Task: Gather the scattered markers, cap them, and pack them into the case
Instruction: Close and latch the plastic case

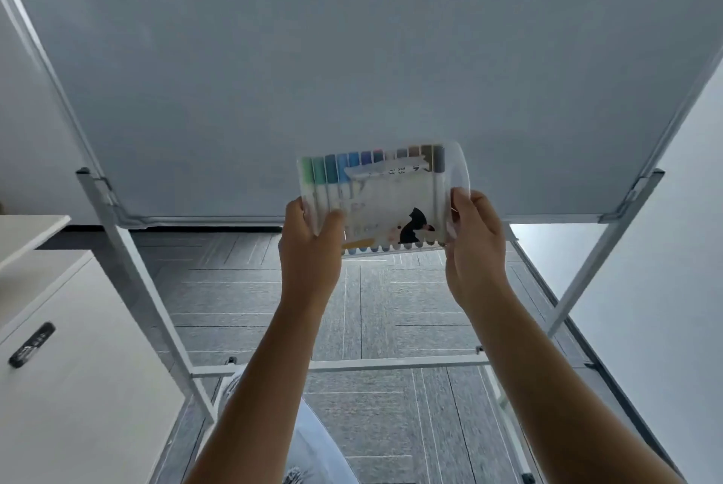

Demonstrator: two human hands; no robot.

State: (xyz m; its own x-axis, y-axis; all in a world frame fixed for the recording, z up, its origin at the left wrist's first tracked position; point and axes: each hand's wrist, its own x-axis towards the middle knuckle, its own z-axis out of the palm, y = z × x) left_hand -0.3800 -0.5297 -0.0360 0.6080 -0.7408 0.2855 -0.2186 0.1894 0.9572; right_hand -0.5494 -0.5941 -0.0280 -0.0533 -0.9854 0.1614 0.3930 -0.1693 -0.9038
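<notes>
Clear plastic case [385,196] of capped markers [354,165], gripped by both hands.

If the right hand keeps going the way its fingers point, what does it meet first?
The right hand already grips the marker case at its right end. Pushed onward, it would probably meet the whiteboard just behind the case, though depth is unclear.

Whiteboard [352,53] blocks ahead, cabinet [78,366] crowds left; open floor [391,307] between stand legs [148,288].
</notes>
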